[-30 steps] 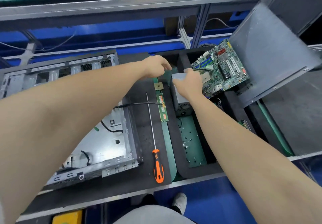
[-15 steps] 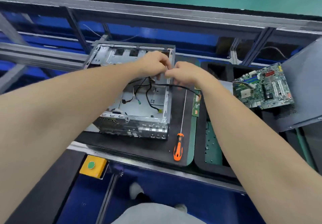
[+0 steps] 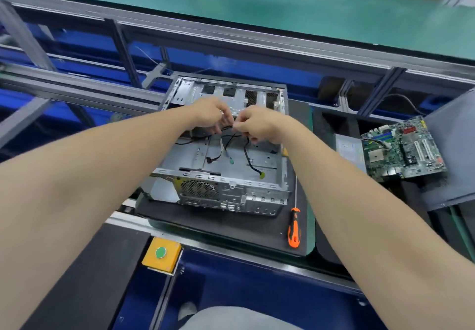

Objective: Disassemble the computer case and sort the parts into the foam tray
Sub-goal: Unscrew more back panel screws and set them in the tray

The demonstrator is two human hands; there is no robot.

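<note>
The open grey metal computer case (image 3: 226, 191) lies on a black mat, its inside stripped down to loose black cables (image 3: 228, 144) with green and yellow plugs. My left hand (image 3: 209, 113) and my right hand (image 3: 257, 124) meet above the case's middle, both pinching the same bundle of black cables with curled fingers. To the right, the black foam tray (image 3: 326, 129) holds a grey power supply (image 3: 350, 149) and a green motherboard (image 3: 406, 149).
An orange-handled screwdriver (image 3: 294, 229) lies on the mat right of the case. A grey side panel (image 3: 455, 155) leans at the far right. A yellow box with a green button (image 3: 161, 252) sits on the near rail. Conveyor frame bars run behind the case.
Both hands left the power supply in the tray and moved left to the case, where they took hold of the cables. The view swung left with them.
</note>
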